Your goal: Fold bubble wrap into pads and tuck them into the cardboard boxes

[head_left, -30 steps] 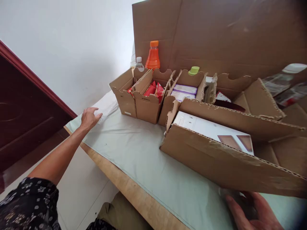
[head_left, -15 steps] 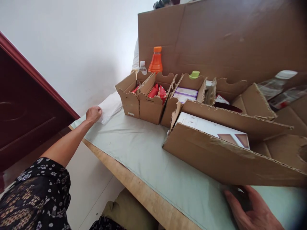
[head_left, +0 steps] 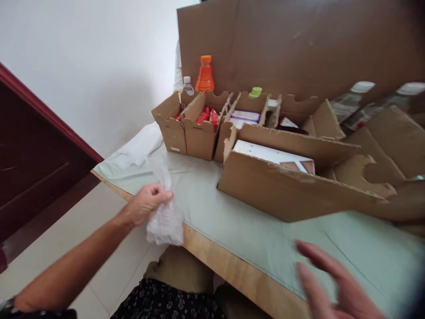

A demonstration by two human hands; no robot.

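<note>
Left hand [head_left: 146, 206]: my grip pinched on wrap [head_left: 168, 223]. Wrap hangs just right of grip, long axis near upright, over near edge of bench [head_left: 212, 212]. Right hand [head_left: 328, 279]: fingers spread, empty, blurred, well right of wrap. Box [head_left: 282, 195] beyond, up-right of left grip.

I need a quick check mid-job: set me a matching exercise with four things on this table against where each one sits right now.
Things:
1. clear plastic bag
2. orange bottle
3. white box
4. red packets

Places:
A. lying in the long cardboard tray
B. gripped in the left hand
C. upright behind the small boxes
D. tucked inside the small boxes

Pairs: 1-B, 2-C, 3-A, 4-D
</note>
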